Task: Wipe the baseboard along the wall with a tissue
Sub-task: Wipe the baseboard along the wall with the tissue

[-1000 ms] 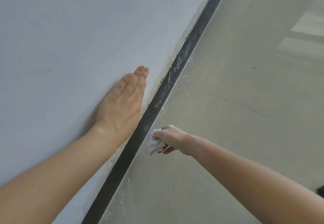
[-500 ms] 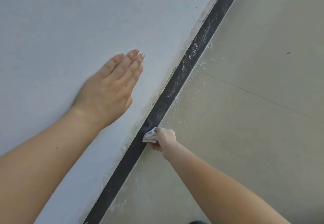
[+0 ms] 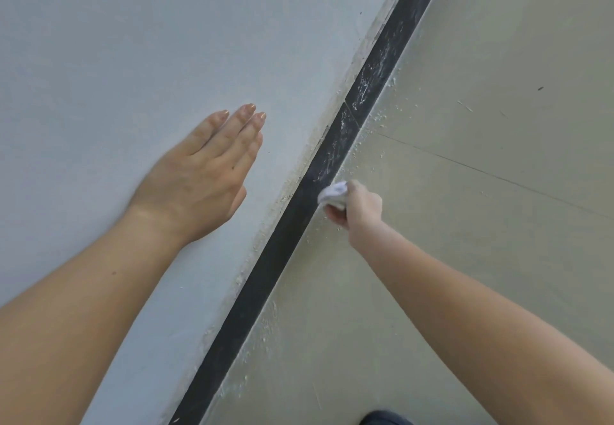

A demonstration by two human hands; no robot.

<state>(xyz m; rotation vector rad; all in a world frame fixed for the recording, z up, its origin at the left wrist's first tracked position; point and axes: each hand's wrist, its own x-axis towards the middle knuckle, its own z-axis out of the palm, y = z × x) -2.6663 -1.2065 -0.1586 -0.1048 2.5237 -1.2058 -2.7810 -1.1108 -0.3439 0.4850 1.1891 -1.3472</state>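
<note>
Two hands in view, one on each side of the baseboard (image 3: 265,278), a dark strip running diagonally through the frame.

Left hand (image 3: 199,178): on the wall (image 3: 133,42) above the baseboard, palm flat, fingers straight and together. It holds nothing and looks like a brace.

Right hand (image 3: 358,207): on the floor (image 3: 465,192) side of the baseboard, fingers curled round a small white tissue (image 3: 334,192). The wad sticks out of the fist toward the baseboard and touches its face or lower edge. I cannot tell which.

Baseboard condition: white specks (image 3: 372,72) and streaks lie thick on the stretch beyond the tissue. The stretch nearer the person looks darker and cleaner. Crumbs of the same white stuff lie on the floor right along the baseboard's foot.

Handling, as a judgement:
- The tissue is light, soft and limp, with no stiffness of its own, so the fingers behind it must supply the pressure.
- It is likely to tear or shed if dragged hard over gritty specks.
- Best kept bunched as it is, with a thick pad over the fingertips and loose ends tucked into the palm.
- Refold it to a clean face once it is loaded.

Most of the speckled stretch beyond the tissue looks not yet wiped.
</note>
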